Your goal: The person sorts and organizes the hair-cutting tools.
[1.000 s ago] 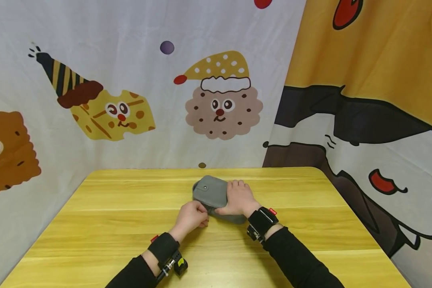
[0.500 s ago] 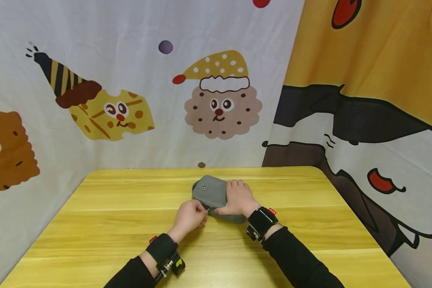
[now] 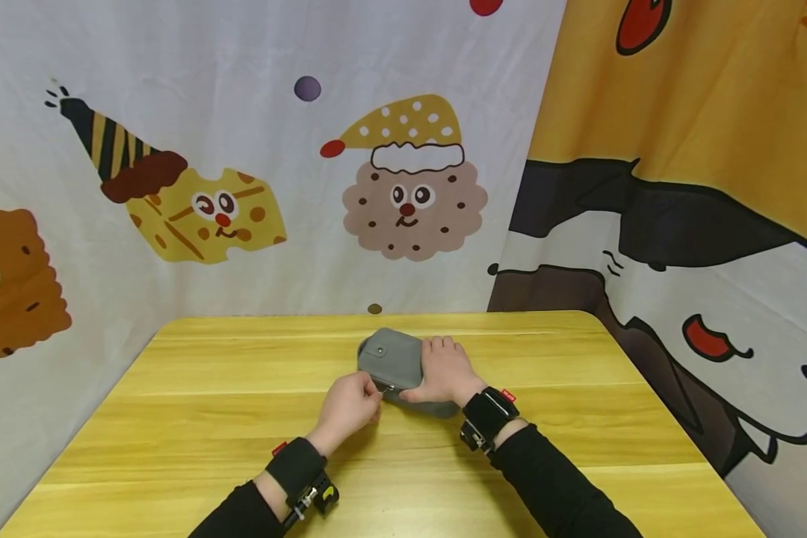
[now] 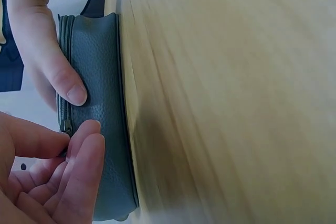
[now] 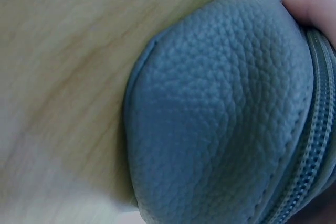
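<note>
A grey pebbled-leather zip pouch [image 3: 393,359] lies on the table, its top panel carrying a small snapped tab. Along its near side runs a zip [image 5: 310,156]. My left hand [image 3: 350,403] pinches the pull of the zip slider [image 4: 65,126] between thumb and forefinger; the pull itself is mostly hidden by the fingertips. From the right, my right hand [image 3: 447,370] holds the pouch, with the fingers over its top and the thumb [image 4: 68,85] pressed on the near side just below the zip. The right wrist view shows the pouch's rounded right end close up.
The wood-grain table [image 3: 242,418] stretches out around the pouch on all sides. Behind it hangs a white curtain [image 3: 242,90] printed with cartoon snacks, and a yellow and dark patterned curtain [image 3: 612,112] hangs at the right.
My left hand has drawn slightly left along the near side, and the metal slider now shows between the hands. The right hand keeps its hold on the pouch.
</note>
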Motion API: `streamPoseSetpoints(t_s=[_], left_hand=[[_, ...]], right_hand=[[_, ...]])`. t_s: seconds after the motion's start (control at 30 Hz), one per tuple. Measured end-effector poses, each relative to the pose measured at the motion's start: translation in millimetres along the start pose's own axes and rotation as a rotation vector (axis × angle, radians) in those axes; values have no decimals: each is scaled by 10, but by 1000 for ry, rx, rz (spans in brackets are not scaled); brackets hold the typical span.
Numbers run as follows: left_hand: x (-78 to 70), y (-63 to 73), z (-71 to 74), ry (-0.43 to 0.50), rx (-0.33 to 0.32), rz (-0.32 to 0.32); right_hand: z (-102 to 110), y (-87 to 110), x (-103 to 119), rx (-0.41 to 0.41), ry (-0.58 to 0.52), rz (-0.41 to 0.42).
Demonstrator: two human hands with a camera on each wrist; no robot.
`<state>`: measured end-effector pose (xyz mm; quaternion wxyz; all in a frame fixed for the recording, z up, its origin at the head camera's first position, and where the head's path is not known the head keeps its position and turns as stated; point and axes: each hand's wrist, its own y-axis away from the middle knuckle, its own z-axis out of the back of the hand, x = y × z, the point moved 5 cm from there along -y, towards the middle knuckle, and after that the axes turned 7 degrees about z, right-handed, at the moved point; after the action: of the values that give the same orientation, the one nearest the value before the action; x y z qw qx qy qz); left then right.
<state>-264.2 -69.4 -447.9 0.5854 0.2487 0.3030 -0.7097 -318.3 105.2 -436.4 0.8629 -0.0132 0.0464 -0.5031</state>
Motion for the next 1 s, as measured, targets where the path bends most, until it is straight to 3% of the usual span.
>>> streamPoseSetpoints(t_s=[0.23, 0.53, 1.0], left_hand=[[-2, -8, 18, -89, -53, -32], [36, -42, 40, -83, -50, -15], [125, -75, 116, -83, -81, -42]], right_hand=[[9, 7, 4, 1, -6, 2], [20, 28, 3, -5, -27, -6], [28, 39, 15, 11, -43, 2]])
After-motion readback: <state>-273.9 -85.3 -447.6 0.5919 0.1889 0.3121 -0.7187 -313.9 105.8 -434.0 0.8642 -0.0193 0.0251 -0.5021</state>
